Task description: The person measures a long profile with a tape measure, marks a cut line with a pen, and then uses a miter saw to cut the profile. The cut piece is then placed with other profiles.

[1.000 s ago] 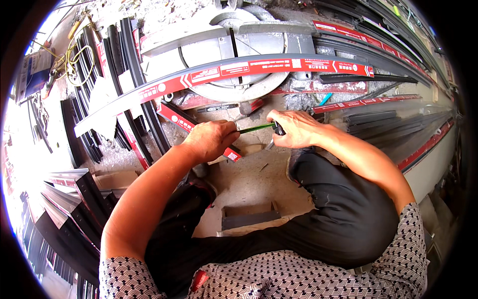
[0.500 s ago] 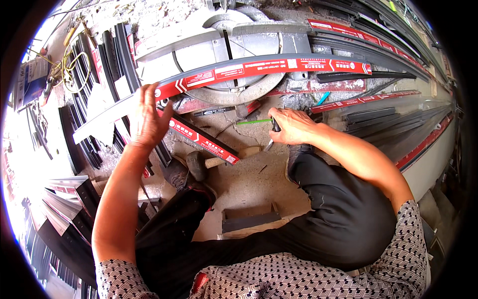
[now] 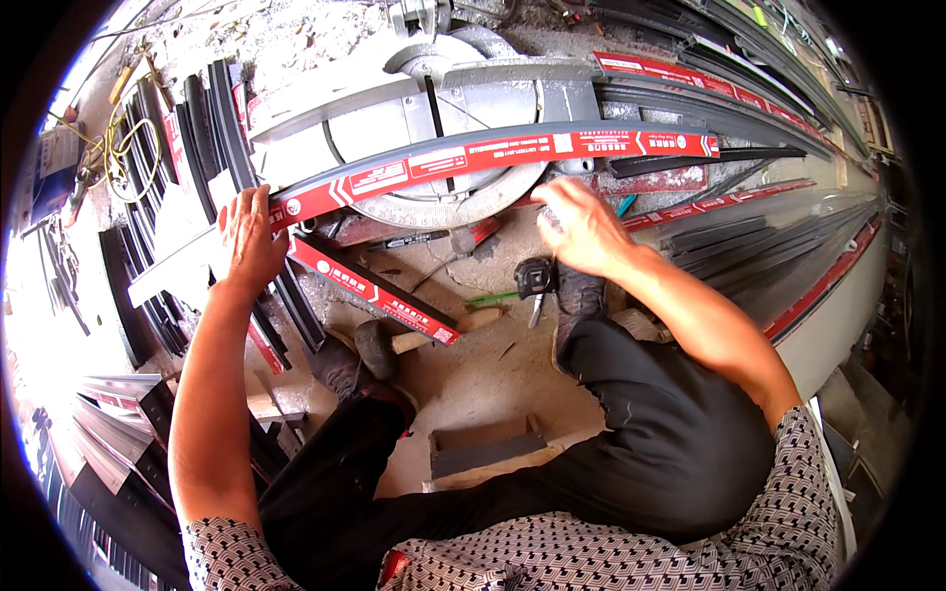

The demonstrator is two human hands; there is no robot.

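A long grey metal profile with a red printed film (image 3: 473, 151) lies across the miter saw's round base (image 3: 389, 113), tilted up toward the right. My left hand (image 3: 249, 236) grips its left part, fingers over the far edge and thumb on the near side. My right hand (image 3: 583, 229), blurred, hovers near the profile's right part, apart from it, fingers partly curled; whether anything is in them does not show. Below it a black tape measure (image 3: 534, 277) sits on the floor beside my shoe, next to a green stick-like thing (image 3: 492, 299).
A shorter red-filmed profile piece (image 3: 379, 293) slants over a hammer (image 3: 373, 349) between my feet. Bundles of dark profiles (image 3: 219, 128) stand at the left; more long profiles (image 3: 709, 84) lie at the right. Yellow cord (image 3: 128, 158) coils at far left.
My right hand has lifted away from the tape measure and moved slightly up and right. The tape measure now shows fully on the floor. My left hand still grips the profile.
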